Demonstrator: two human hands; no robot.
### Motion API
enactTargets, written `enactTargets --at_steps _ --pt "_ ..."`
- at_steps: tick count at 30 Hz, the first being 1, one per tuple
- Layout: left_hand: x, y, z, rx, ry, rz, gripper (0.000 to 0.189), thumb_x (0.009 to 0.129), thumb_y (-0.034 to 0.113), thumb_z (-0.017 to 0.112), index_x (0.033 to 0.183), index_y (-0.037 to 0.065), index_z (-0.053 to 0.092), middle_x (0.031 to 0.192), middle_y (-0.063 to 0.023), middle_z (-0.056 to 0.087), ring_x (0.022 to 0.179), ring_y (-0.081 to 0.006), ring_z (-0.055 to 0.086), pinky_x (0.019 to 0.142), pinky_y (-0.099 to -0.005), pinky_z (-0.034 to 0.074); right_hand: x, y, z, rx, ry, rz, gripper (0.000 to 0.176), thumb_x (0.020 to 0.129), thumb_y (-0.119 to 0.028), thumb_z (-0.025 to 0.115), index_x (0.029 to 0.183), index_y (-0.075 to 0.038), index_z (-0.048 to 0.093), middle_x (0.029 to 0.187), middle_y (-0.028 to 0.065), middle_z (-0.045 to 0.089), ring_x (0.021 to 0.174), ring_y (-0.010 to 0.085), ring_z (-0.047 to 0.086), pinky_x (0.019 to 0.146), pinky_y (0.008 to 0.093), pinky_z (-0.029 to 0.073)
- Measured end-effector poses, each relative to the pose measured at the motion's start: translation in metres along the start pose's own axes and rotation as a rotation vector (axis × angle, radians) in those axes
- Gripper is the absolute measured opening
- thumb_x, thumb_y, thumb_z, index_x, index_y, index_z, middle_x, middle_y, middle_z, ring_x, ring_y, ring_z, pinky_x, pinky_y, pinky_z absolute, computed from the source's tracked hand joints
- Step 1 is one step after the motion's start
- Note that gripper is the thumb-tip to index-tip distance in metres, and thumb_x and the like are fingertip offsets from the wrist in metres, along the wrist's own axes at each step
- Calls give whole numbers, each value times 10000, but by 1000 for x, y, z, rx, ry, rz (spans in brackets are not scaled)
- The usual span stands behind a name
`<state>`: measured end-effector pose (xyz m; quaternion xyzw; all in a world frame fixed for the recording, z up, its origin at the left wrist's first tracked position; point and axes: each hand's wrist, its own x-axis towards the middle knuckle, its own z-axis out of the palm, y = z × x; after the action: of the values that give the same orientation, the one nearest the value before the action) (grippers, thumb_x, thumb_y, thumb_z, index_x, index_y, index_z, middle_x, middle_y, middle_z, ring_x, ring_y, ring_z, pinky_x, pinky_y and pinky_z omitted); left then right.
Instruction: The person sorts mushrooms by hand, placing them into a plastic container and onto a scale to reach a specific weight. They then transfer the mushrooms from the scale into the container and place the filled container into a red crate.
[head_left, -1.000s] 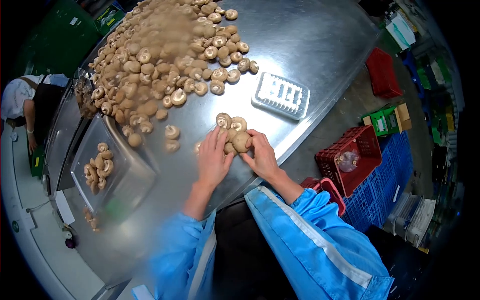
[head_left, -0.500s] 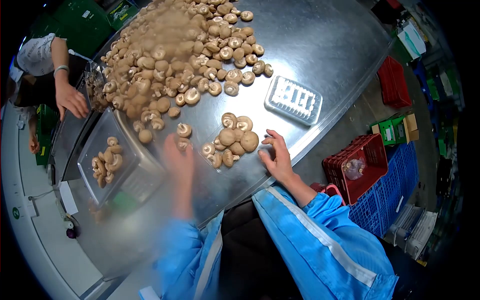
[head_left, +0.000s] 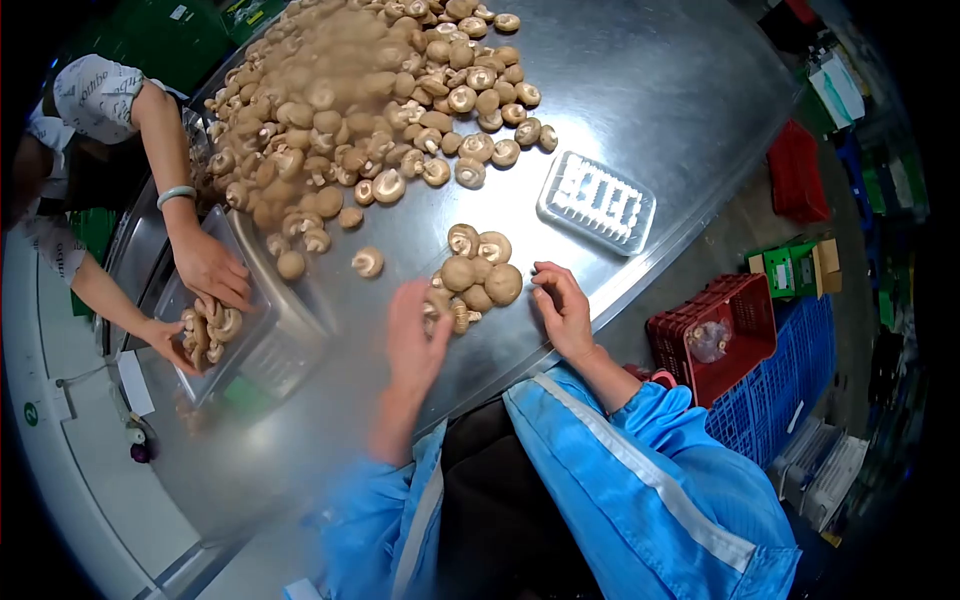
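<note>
A small cluster of brown mushrooms [head_left: 480, 280] sits on the metal table between my hands. My left hand [head_left: 415, 335], slightly blurred, is at the cluster's left side, fingers apart, covering part of the leftmost mushrooms. To the right of the cluster, my right hand [head_left: 565, 305] is raised with curved, parted fingers and nothing in it. One single mushroom [head_left: 367, 262] lies up and left of my left hand. A clear plastic tray [head_left: 597, 203] rests beyond my right hand. The large mushroom pile [head_left: 340, 120] spreads over the table's far left.
At the left, a co-worker's two hands hold several mushrooms [head_left: 210, 328] over a clear container [head_left: 255, 318]. The metal table edge [head_left: 640, 285] runs diagonally on the right. Below it are a red crate [head_left: 735, 370], blue crates [head_left: 790, 370] and a green box [head_left: 790, 268].
My left hand has moved right, from beside the single mushroom to the cluster. The co-worker's hands have come down around the mushrooms in the container. My right hand has shifted slightly right.
</note>
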<state>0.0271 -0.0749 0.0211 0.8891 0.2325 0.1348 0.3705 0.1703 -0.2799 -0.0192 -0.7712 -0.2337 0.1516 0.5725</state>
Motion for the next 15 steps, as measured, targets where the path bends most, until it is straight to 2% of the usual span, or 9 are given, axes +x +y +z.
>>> enactTargets --at_steps 2,5,6,9,12,14,15 --pt "1 3 16 126 -17 26 618 853 199 692 1398 21 462 1415 -193 485 1352 -362 410 1115 -438 342 3 -4 4 26 -13 -9 187 925 6 573 1112 -10 584 1285 115 556 1117 182 581 950 302 479" --pt "2 4 16 152 32 30 643 861 187 682 1429 27 425 1441 -192 450 1374 -369 367 1142 -454 295 13 -6 6 -40 -10 -70 253 909 -51 591 1162 -49 582 1295 144 564 1108 314 606 947 366 480" --pt "1 2 11 136 60 25 650 865 186 678 1438 28 413 1451 -190 437 1380 -374 353 1151 -459 278 16 -8 6 -50 -8 -73 264 914 -54 583 1177 -46 572 1302 154 553 1110 326 602 948 376 480" --pt "-10 -2 -7 49 180 -182 577 867 153 671 1377 -11 457 1326 -186 539 1289 -374 470 1080 -469 378 29 -13 3 -73 -14 -49 287 928 -69 564 1212 -28 558 1297 186 545 1108 358 599 945 399 481" --pt "-30 -50 3 -196 115 -488 434 891 47 634 1296 -36 503 1031 -146 661 928 -254 685 776 -358 565 42 -4 0 -126 -80 27 295 939 -106 551 1214 -4 579 1229 220 590 1077 379 613 932 407 486" --pt "-35 -52 15 -592 -9 -708 382 868 2 627 1229 -51 514 947 -151 651 786 -235 683 650 -330 563 54 9 2 -212 -176 31 304 946 -139 545 1209 2 600 1173 237 623 1049 390 626 921 408 490" --pt "-36 -50 20 -794 -78 -810 356 857 -20 624 1195 -59 520 905 -154 646 715 -225 681 587 -316 562 59 8 4 -251 -157 6 303 954 -169 553 1168 26 644 1088 207 691 962 293 673 887 366 510"
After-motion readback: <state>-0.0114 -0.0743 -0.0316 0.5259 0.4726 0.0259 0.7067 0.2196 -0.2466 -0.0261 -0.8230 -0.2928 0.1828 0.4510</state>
